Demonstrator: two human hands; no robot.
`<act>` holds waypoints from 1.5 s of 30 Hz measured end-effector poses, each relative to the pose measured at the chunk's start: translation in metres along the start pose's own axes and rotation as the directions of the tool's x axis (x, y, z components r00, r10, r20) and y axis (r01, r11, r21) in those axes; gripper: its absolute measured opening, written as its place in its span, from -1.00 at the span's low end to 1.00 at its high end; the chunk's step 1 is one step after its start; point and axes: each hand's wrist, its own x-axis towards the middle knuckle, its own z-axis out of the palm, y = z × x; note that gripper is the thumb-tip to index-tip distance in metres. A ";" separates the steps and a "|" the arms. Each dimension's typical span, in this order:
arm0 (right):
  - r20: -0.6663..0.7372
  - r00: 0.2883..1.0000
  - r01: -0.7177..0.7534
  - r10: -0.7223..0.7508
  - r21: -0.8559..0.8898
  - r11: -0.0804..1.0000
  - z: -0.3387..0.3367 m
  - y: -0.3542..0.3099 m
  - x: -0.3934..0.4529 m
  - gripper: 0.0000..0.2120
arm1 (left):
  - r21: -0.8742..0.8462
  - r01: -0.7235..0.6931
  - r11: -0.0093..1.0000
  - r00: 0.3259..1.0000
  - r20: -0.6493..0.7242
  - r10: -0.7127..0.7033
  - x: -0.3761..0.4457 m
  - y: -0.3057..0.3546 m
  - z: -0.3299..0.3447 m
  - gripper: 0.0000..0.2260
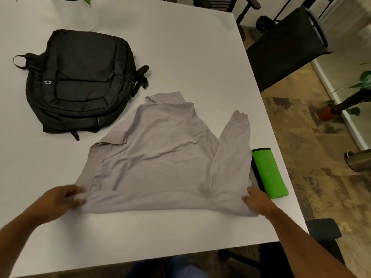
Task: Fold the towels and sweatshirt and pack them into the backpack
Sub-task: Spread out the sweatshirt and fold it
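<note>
Spread flat on the white table, a pale grey long-sleeved sweatshirt, hem corners pinched by left hand and right hand, fingers curled round the cloth, likely to tauten it for folding. Beside it, folded green towel over a dark one; closed black fabric backpack waiting beyond.

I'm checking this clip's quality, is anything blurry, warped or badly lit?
Head view: the left hand is motion-smeared at the fingers gripping the pale grey sweatshirt; the white table edges bow from wide-angle distortion; lighting is dim and warm, no harsh glare; the black fabric backpack loses detail in shadow.
</note>
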 end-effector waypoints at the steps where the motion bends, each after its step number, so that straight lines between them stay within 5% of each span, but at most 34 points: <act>1: 0.094 0.996 0.002 0.009 -0.114 0.993 0.001 0.002 -0.001 -0.89 | 0.078 0.010 0.997 0.996 0.090 -0.017 0.001 -0.004 0.000 -0.81; 7: 0.324 0.933 -0.048 0.156 -0.316 0.948 -0.015 -0.007 -0.003 -0.78 | 0.276 0.097 0.956 0.950 0.261 -0.172 0.011 0.006 -0.005 -0.56; 13: -0.102 0.995 -0.034 -0.004 -0.365 0.930 -0.060 -0.067 0.025 -0.63 | 0.251 0.127 0.960 0.988 0.057 -0.146 0.048 0.090 -0.007 -0.53; 17: -0.196 0.966 0.128 -0.166 -0.196 0.972 -0.064 -0.119 0.047 -0.71 | 0.112 0.089 0.990 0.967 -0.247 -0.060 0.084 0.144 -0.004 -0.67; 20: -0.242 0.918 0.285 -0.314 -0.147 0.947 -0.045 -0.152 0.059 -0.64 | 0.024 0.058 0.998 0.951 -0.306 -0.048 0.109 0.174 0.003 -0.57; 24: -0.207 0.869 0.377 -0.450 -0.313 0.872 -0.014 -0.184 0.070 -0.48 | 0.212 0.086 0.973 0.967 -0.255 -0.030 0.135 0.188 0.006 -0.38; 28: -0.304 0.874 0.324 -0.378 -0.214 0.921 -0.014 -0.198 0.088 -0.42 | 0.409 0.107 0.906 0.959 -0.283 0.015 0.149 0.169 0.001 -0.68; 31: -0.317 0.888 0.316 -0.334 -0.108 0.943 -0.029 -0.199 0.108 -0.41 | 0.307 0.062 0.950 0.853 -0.511 0.110 0.155 0.157 -0.016 -0.91; 34: -0.221 0.932 0.263 -0.289 -0.139 0.955 -0.042 -0.194 0.126 -0.42 | 0.145 0.084 0.986 0.658 -0.751 0.055 0.161 0.145 -0.043 -0.89; 36: -0.177 0.944 0.241 -0.279 -0.211 0.947 -0.044 -0.192 0.131 -0.51 | 0.125 0.112 0.986 0.608 -0.793 0.032 0.164 0.140 -0.054 -0.86; 42: -0.244 0.906 0.242 -0.346 -0.374 0.895 -0.039 -0.186 0.135 -0.70 | 0.145 0.149 0.978 0.600 -0.799 0.027 0.168 0.145 -0.037 -0.83; 45: -0.335 0.877 0.222 -0.344 -0.352 0.909 -0.035 -0.186 0.133 -0.81 | 0.270 -0.070 0.960 0.716 -0.657 0.236 0.164 0.155 -0.002 -0.87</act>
